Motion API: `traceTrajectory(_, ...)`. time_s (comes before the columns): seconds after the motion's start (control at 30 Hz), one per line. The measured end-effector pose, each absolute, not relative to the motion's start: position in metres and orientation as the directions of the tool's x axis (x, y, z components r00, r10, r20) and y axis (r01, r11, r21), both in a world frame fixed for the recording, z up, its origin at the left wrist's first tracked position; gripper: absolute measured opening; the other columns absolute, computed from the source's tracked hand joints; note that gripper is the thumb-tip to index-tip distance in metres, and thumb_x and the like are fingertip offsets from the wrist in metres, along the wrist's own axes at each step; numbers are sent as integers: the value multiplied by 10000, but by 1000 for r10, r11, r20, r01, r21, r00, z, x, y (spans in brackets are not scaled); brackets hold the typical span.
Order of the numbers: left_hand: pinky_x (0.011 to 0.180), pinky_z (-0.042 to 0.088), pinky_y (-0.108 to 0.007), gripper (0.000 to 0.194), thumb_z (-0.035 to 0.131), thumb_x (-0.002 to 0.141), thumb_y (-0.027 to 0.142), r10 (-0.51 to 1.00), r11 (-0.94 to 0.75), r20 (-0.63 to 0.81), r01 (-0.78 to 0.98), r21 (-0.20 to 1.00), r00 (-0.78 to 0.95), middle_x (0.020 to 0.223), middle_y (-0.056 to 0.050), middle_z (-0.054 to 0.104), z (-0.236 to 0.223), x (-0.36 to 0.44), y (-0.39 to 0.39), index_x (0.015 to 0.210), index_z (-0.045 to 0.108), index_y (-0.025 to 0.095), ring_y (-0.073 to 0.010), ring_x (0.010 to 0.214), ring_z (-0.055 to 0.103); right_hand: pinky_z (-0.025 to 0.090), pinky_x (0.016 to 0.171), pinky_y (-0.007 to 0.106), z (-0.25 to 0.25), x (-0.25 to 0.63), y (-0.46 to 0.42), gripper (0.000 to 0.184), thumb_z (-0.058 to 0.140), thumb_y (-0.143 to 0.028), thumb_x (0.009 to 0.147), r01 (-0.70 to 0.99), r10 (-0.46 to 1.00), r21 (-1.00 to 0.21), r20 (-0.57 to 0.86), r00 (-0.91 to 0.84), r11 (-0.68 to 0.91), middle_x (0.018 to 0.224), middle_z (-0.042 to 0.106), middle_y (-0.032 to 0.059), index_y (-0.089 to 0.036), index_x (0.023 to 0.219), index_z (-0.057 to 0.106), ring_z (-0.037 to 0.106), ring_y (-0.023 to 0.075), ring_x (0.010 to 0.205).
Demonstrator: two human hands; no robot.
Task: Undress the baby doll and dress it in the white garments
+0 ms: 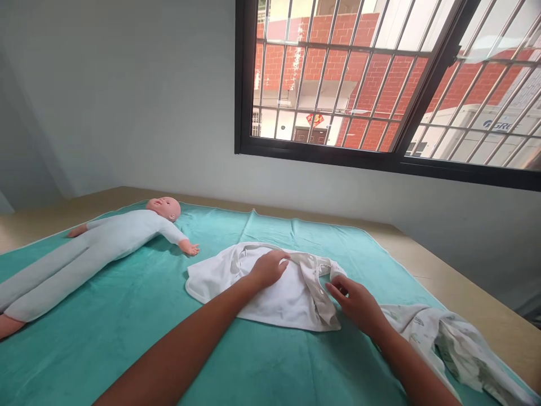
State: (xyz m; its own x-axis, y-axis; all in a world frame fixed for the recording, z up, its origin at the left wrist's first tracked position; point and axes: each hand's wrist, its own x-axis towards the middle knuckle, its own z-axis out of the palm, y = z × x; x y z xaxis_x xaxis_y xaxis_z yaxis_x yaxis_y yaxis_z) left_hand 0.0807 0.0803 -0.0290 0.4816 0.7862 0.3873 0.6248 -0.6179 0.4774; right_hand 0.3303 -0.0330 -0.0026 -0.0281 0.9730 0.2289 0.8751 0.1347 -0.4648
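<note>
A white baby garment (279, 293) lies spread on a teal blanket (139, 316). My left hand (268, 268) rests on its upper middle, fingers curled over the cloth near the collar. My right hand (355, 301) pinches the grey snap-lined edge (321, 287) of the garment between thumb and fingers. A baby doll (101, 242) in a white bodysuit and grey leggings lies on its back at the left, arms out, well apart from both hands.
A second patterned garment (448, 338) lies crumpled at the right under my right forearm. The blanket covers a beige table (465, 287) against a grey wall. A barred window (380, 84) is above, brick building outside.
</note>
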Motion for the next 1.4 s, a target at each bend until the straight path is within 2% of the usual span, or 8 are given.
traceTrajectory(0.2, 1028, 374, -441, 265, 455, 915, 236, 821, -555, 369, 761, 336, 436, 1130, -107, 668, -31, 46, 92, 1057, 676, 204, -268, 1108, 571, 468, 887, 337, 20, 261, -15, 332, 468, -434, 907, 726, 931, -586, 263, -251, 362, 1171, 645, 62, -233, 1131, 607, 596, 215, 1064)
traceTrajectory(0.33, 1085, 285, -494, 324, 437, 934, 251, 821, -536, 385, 801, 267, 422, 1334, -128, 550, -36, 44, 92, 1219, 587, 210, -286, 1268, 446, 350, 1047, 360, 7, 215, 16, 433, 480, -342, 916, 939, 958, -230, 186, -216, 257, 1385, 533, 119, -181, 1316, 526, 465, 250, 1281)
traceTrajectory(0.47, 1078, 246, -589, 370, 424, 945, 288, 834, -509, 369, 830, 226, 411, 1424, -160, 472, -43, 45, 94, 1289, 531, 204, -318, 1338, 373, 186, 1118, 477, -22, 209, 42, 486, 372, -205, 944, 989, 979, -118, 192, -63, 87, 1503, 360, 223, -54, 1403, 428, 265, 324, 1417)
traceTrajectory(0.63, 1076, 210, -640, 440, 376, 968, 404, 855, -495, 300, 838, 228, 423, 1508, -136, 388, -54, 45, 105, 1375, 456, 260, -316, 1426, 252, 110, 1113, 516, -26, 232, 66, 400, 369, -271, 958, 998, 983, -63, 185, -16, 29, 1432, 483, 161, -180, 1309, 537, 354, 300, 1366)
traceTrajectory(0.83, 1082, 169, -665, 488, 351, 970, 439, 863, -495, 263, 824, 274, 431, 1534, -141, 343, -57, 46, 110, 1419, 415, 262, -330, 1442, 213, 375, 866, 417, -11, 268, 84, 274, 512, -364, 866, 987, 981, -131, 156, 115, -95, 1052, 681, 157, -172, 984, 668, 609, 294, 1006)
traceTrajectory(0.97, 1092, 152, -661, 489, 349, 967, 443, 868, -489, 258, 820, 299, 424, 1536, -140, 341, -56, 45, 110, 1415, 422, 260, -324, 1445, 211, 400, 681, 281, -5, 285, 96, 318, 529, -477, 841, 966, 988, -254, 126, 87, -53, 897, 714, 68, -195, 863, 676, 638, 204, 803)
traceTrajectory(1.13, 1097, 144, -660, 508, 342, 965, 437, 872, -483, 257, 820, 307, 417, 1538, -142, 333, -58, 45, 109, 1431, 401, 243, -328, 1444, 207, 399, 646, 246, -12, 296, 115, 366, 413, -458, 910, 936, 976, -347, 179, 127, -59, 973, 709, 67, -190, 950, 659, 638, 183, 856)
traceTrajectory(1.4, 1134, 162, -590, 527, 307, 970, 453, 893, -444, 219, 850, 283, 394, 1559, -97, 305, -54, 45, 107, 1457, 341, 253, -276, 1449, 207, 405, 720, 342, -37, 289, 126, 356, 399, -386, 918, 949, 946, -283, 246, 210, -137, 1034, 679, 143, -174, 1090, 627, 629, 280, 939)
